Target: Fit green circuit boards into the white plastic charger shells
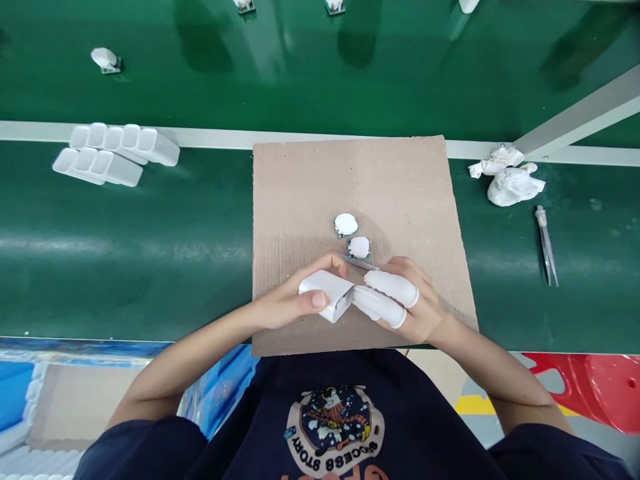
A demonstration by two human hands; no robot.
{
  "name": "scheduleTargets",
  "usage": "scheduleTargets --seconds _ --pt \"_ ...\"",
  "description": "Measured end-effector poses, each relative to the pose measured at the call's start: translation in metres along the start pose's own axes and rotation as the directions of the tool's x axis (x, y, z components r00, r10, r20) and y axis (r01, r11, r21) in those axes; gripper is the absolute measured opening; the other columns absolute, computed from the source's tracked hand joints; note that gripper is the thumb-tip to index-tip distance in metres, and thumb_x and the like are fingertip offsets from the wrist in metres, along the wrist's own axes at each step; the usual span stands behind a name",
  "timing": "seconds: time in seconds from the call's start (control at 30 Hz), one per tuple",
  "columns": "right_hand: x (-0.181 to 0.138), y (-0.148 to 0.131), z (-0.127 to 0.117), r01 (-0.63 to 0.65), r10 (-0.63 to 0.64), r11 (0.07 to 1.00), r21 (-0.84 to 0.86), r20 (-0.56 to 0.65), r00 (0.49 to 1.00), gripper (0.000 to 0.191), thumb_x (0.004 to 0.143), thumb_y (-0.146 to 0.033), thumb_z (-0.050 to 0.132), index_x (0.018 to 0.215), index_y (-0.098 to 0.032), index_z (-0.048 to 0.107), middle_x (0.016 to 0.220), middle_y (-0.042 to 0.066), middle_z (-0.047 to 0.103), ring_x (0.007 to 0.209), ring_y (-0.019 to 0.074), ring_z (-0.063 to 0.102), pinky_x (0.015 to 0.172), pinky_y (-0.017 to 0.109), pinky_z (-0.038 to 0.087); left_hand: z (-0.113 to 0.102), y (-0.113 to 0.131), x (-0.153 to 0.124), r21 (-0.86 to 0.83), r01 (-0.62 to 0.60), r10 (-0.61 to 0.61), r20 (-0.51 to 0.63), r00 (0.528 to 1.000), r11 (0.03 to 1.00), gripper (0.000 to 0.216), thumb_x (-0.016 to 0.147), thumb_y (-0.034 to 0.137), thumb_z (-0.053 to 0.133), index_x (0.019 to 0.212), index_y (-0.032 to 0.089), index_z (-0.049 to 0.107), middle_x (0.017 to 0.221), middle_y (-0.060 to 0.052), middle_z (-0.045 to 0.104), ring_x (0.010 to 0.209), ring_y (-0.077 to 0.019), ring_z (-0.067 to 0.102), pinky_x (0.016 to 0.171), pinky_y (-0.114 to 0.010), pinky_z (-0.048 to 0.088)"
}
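My left hand [295,300] is closed around a white plastic housing [326,293], held on its side over a brown cardboard sheet [400,187]. My right hand [407,303], with white finger cots on two fingers, pinches a thin metal tool [361,264] and presses into the open end of the housing. Two small circuit pieces topped with white paste [346,225] [359,247] lie on the cardboard just beyond my hands.
Two rows of white housings [116,153] lie at the left on the green belt. Crumpled white wipes [513,180] and metal tweezers [547,247] lie at the right. More white parts [105,60] sit on the far belt. A red stool [595,387] stands lower right.
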State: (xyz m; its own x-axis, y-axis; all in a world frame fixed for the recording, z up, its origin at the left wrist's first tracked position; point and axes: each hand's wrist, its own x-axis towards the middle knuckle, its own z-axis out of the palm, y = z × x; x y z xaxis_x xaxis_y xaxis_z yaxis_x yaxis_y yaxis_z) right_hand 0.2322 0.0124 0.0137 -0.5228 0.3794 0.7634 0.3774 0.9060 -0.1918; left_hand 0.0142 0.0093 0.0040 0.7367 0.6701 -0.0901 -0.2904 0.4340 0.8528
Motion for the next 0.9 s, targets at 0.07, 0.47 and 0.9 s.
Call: scheduleTargets --seconds 0.07,0.47,0.9 --pt "0.001 0.002 -0.002 0.02 -0.019 1.0 -0.021 0.043 0.999 0.02 0.088 -0.007 0.048 0.091 -0.021 0.062 0.092 0.008 0.064 0.082 0.0201 0.059 0.063 0.035 0.055 0.001 0.002 0.002 -0.046 0.085 -0.086 -0.013 0.996 0.995 0.055 0.079 0.068 0.063 0.098 0.019 0.047 0.068 0.004 0.046 0.053 -0.0074 0.034 0.046 -0.019 0.025" --pt "0.0 -0.003 -0.001 0.142 -0.139 0.99 0.014 0.304 0.942 0.027 0.09 -0.001 0.043 0.082 -0.016 0.065 0.082 0.008 0.061 0.081 0.0209 0.055 0.066 0.036 0.051 -0.007 0.01 0.009 -0.143 0.426 -0.424 0.048 0.904 0.893 0.057 0.086 0.07 0.049 0.062 0.021 0.033 0.048 0.01 0.017 0.04 -0.004 0.009 0.037 -0.02 0.005" --pt "-0.007 -0.004 0.007 0.083 -0.09 0.996 0.04 0.268 0.959 0.03 0.085 0.001 0.049 0.062 -0.017 0.057 0.064 0.004 0.049 0.069 0.0183 0.046 0.053 0.032 0.048 0.005 0.001 0.012 -0.287 0.355 -0.407 -0.144 0.902 0.89 0.053 0.085 0.066 0.053 0.064 0.02 0.036 0.047 0.01 0.021 0.04 -0.004 0.013 0.039 -0.018 0.014"
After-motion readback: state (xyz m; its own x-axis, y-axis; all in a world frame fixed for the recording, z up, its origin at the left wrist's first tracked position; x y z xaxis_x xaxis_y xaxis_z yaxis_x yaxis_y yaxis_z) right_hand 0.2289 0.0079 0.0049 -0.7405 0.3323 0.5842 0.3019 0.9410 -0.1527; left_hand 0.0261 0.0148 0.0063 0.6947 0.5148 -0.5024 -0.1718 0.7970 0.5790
